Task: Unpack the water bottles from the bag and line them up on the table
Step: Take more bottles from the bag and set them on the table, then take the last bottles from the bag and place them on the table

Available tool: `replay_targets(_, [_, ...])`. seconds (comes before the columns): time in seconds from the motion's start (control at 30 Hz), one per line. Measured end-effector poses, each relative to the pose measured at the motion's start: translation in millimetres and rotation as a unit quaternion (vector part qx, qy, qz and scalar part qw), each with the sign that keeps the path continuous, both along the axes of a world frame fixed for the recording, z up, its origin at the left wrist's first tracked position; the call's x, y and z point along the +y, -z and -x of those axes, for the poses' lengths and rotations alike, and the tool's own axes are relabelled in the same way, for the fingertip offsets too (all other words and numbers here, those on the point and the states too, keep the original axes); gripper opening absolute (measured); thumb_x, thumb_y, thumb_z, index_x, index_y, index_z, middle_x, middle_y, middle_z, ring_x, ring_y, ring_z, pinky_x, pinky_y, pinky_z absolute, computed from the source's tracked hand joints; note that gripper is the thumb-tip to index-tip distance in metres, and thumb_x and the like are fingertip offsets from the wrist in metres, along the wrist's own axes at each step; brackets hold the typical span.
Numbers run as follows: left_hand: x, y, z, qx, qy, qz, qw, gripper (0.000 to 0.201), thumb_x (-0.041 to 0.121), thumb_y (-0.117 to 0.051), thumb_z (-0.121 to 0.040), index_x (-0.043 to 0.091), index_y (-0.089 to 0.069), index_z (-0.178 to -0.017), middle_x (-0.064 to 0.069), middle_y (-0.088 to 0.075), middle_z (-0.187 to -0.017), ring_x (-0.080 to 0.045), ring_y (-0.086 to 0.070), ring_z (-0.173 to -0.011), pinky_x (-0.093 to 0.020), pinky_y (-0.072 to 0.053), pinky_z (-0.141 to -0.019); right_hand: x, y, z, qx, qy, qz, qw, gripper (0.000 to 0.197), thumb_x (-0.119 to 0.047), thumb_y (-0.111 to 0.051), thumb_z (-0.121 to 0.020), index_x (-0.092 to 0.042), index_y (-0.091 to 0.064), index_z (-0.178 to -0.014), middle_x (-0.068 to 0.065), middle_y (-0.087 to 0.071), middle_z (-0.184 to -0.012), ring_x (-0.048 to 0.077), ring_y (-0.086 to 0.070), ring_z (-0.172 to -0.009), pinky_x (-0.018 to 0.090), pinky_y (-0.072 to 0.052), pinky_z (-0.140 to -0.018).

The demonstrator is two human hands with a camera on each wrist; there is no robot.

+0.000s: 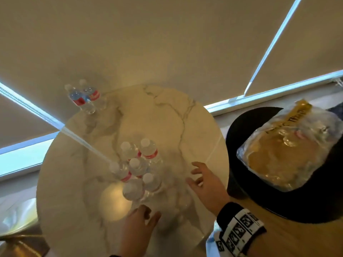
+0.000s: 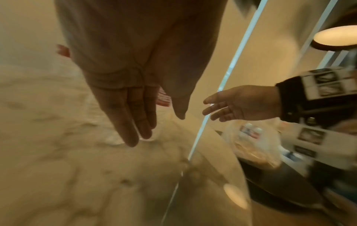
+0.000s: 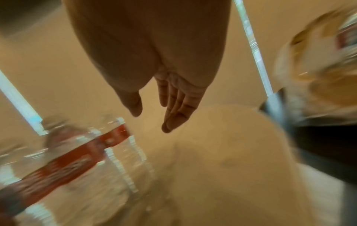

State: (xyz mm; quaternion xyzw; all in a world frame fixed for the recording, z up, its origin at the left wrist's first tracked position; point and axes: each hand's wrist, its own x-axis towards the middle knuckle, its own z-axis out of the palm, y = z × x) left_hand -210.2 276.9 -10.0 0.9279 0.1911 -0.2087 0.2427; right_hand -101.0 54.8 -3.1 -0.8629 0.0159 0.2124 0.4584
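A round marble-topped bench (image 1: 167, 115) is seen from above in the head view. Six clear water bottles with white caps and red labels are gathered upright in a tight cluster (image 1: 138, 167) near the bench's near edge, slightly left of its middle; they are touching or just beside one another rather than in a single row. Two more bottles (image 1: 83, 95) are stood side by side at the far left edge of the bench, well apart from the cluster.

The left hand (image 1: 137, 227) is held over the near edge of the bench, just in front of the cluster, with its fingers straight and close together and nothing held; in the left wrist view the same hand (image 2: 135, 107) is shown flat and empty above the marble. The right hand (image 1: 206, 184) is held over the near right part of the bench, beside the cluster but not touching it, its fingers loosely spread and nothing gripped. A black band with white printed markers (image 1: 241, 230) is worn at the right wrist.

The clear plastic bag (image 1: 289, 145) is laid on a round black seat (image 1: 259, 201) just off the right edge of the bench. Some bottle shapes can be made out inside it, but their number cannot be told. The right wrist view is heavily blurred; only the empty open hand (image 3: 173, 107) and one red-labelled bottle (image 3: 86, 152) are recognisable.
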Motion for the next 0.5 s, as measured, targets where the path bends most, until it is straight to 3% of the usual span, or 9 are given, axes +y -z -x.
replay_targets(0.07, [-37.0,0.6,-13.7,-0.039,0.061,0.019,0.997,0.036,0.063,-0.062,-0.084,0.029,-0.072,-0.094,0.015,-0.066,-0.08,0.0,-0.062,-0.077,-0.013,-0.044,-0.067,-53.7,-2.2,-10.8,-0.014,0.107,0.013,0.994,0.038,-0.035,-0.064,-0.092,-0.03,-0.051,-0.128,-0.009,-0.066,-0.103,0.003,-0.063,-0.077,0.014,-0.047,-0.06])
replay_targets(0.13, [-88.4,-0.3,-38.5,-0.057,0.131,0.031,0.989,0.039,0.066,-0.058,-0.082,0.031,-0.072,-0.09,0.015,-0.068,-0.081,0.0,-0.065,-0.078,-0.014,-0.047,-0.067,-109.1,-2.1,-26.3,-0.021,0.201,0.06,0.977,0.026,-0.03,-0.059,-0.096,-0.022,-0.056,-0.12,-0.005,-0.066,-0.094,0.007,-0.062,-0.076,0.018,-0.044,-0.06])
replay_targets(0.2, [-145.7,-2.5,-71.1,-0.068,0.206,0.083,0.973,0.038,0.066,-0.053,-0.086,0.031,-0.068,-0.092,0.016,-0.065,-0.085,0.002,-0.063,-0.08,-0.016,-0.048,-0.073,-163.0,11.9,-47.7,-0.01,0.278,0.1,0.955,0.024,-0.031,-0.056,-0.097,-0.015,-0.058,-0.115,0.004,-0.067,-0.095,0.022,-0.064,-0.085,0.032,-0.049,-0.072])
replay_targets(0.3, [-240.2,-7.5,-134.3,-0.066,0.279,0.158,0.945,0.027,0.055,-0.052,-0.096,0.032,-0.064,-0.103,0.017,-0.062,-0.095,0.0,-0.06,-0.088,-0.011,-0.043,-0.073,-235.3,43.1,-82.7,0.052,0.361,0.091,0.927,0.051,-0.048,-0.055,-0.091,-0.017,-0.051,-0.131,0.007,-0.062,-0.123,0.034,-0.058,-0.116,0.045,-0.046,-0.1])
replay_targets(0.37, [-302.2,1.5,-180.7,-0.058,0.293,0.195,0.934,0.028,0.051,-0.051,-0.098,0.03,-0.063,-0.112,0.012,-0.067,-0.102,-0.002,-0.063,-0.091,-0.017,-0.05,-0.079,-274.6,55.1,-105.3,0.072,0.378,0.053,0.921,0.055,-0.036,-0.061,-0.091,-0.016,-0.044,-0.139,0.012,-0.057,-0.132,0.036,-0.055,-0.123,0.046,-0.044,-0.105])
replay_targets(0.43, [-358.3,15.1,-224.2,-0.052,0.304,0.174,0.935,0.035,0.049,-0.046,-0.1,0.027,-0.058,-0.125,0.005,-0.07,-0.112,-0.012,-0.066,-0.101,-0.032,-0.054,-0.09,-305.4,64.7,-130.8,0.079,0.4,0.015,0.913,0.047,-0.017,-0.059,-0.094,-0.006,-0.046,-0.138,0.02,-0.058,-0.13,0.039,-0.056,-0.121,0.043,-0.045,-0.101])
replay_targets(0.5, [-402.8,29.7,-266.7,-0.099,0.329,0.105,0.933,0.035,0.049,-0.043,-0.097,0.029,-0.056,-0.123,0.004,-0.067,-0.117,-0.019,-0.065,-0.105,-0.04,-0.054,-0.092,-326.5,68.1,-153.3,0.101,0.385,0.006,0.917,0.036,-0.02,-0.054,-0.097,-0.016,-0.055,-0.133,0.016,-0.058,-0.131,0.037,-0.055,-0.122,0.043,-0.044,-0.105])
